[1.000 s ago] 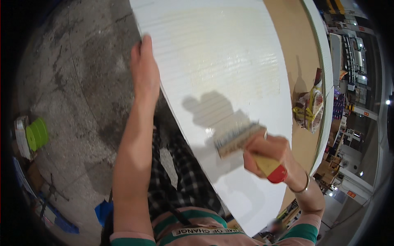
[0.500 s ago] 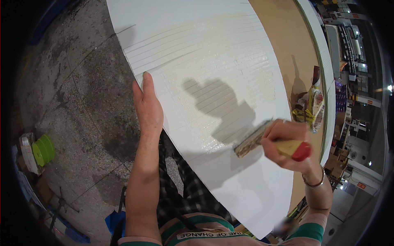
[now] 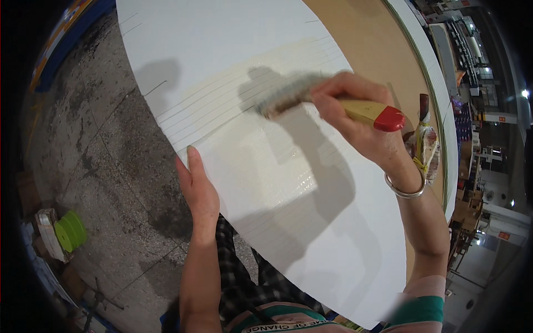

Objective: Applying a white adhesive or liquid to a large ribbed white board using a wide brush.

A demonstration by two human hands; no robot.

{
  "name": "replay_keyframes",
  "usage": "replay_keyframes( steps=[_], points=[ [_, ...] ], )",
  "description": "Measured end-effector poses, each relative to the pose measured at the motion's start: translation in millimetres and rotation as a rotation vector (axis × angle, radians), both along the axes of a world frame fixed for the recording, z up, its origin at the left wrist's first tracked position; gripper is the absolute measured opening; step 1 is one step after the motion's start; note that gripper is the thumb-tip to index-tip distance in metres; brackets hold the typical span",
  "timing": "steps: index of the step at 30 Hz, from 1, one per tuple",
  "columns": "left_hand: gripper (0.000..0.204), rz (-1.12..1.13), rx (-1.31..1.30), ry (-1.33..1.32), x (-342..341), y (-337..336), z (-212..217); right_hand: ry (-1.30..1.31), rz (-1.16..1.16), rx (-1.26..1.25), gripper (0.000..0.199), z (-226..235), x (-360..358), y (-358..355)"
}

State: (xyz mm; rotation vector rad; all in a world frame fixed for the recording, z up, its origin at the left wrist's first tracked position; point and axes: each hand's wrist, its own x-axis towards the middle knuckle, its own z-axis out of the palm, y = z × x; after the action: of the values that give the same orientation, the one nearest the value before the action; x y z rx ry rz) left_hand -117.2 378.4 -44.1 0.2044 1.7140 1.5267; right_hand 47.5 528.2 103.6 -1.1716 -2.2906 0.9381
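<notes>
The right hand is clasping its fingers around a broad brush over the white board; the left hand is pinching that board's left edge.

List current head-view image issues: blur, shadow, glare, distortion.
Head view: wide yellow-and-red-handled brush smeared by motion at its bristles; head view: dark shadow falls across the white sheet; head view: small glints on its cream patch; head view: white light glares at far right; head view: fisheye bows the sheet's edges, corners black.
</notes>
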Motion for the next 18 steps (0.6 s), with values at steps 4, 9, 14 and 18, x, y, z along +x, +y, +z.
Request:
replay_keyframes(
  steps=[4,9,14,18],
  points=[
    [0.068,0.039,-0.050,0.006,-7,-8,3,-0.207,0.208,-0.060,0.012,5,39,-16],
    [0.069,0.035,-0.059,-0.038,0,-2,5,-0.005,0.111,0.004,0.009,2,14,-11],
    [0.065,0.100,-0.070,0.020,-4,-8,1,-0.179,0.256,-0.111,0.017,10,22,-30],
    [0.064,0.069,0.035,-0.038,-2,-5,1,-0.013,0.184,0.118,0.020,4,2,-20]
  ],
)
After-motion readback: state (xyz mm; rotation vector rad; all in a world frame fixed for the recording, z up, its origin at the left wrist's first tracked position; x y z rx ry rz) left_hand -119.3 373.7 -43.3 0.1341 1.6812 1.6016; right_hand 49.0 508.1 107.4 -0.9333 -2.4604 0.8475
